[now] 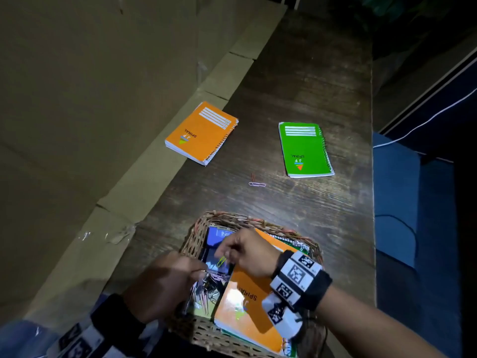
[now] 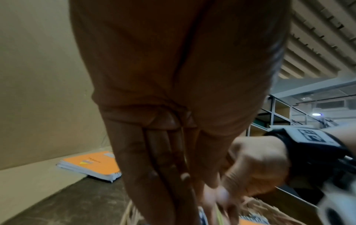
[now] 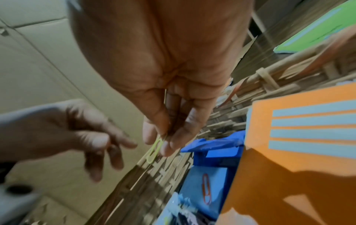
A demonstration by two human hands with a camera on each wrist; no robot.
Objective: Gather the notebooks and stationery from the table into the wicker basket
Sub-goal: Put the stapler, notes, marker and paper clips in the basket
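Yellow paper clip (image 3: 154,150), likely light, springy and slippery, is best held by its loop. The right hand (image 1: 247,251) pinches it so over the wicker basket (image 1: 240,219). The left hand (image 1: 162,288) hovers alongside, slack-fingered and empty.

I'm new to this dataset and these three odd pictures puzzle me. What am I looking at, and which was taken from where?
No machine here: a person works bare-handed, wearing three cameras. The wide picture comes from the head; the other two look along each wrist at that hand. On the table lie an orange notebook, a green notebook and two loose paper clips. The wicker basket already holds a second orange notebook. The right hand pinches a yellow-green paper clip over it; the left hand hovers beside, fingers relaxed, holding nothing visible.
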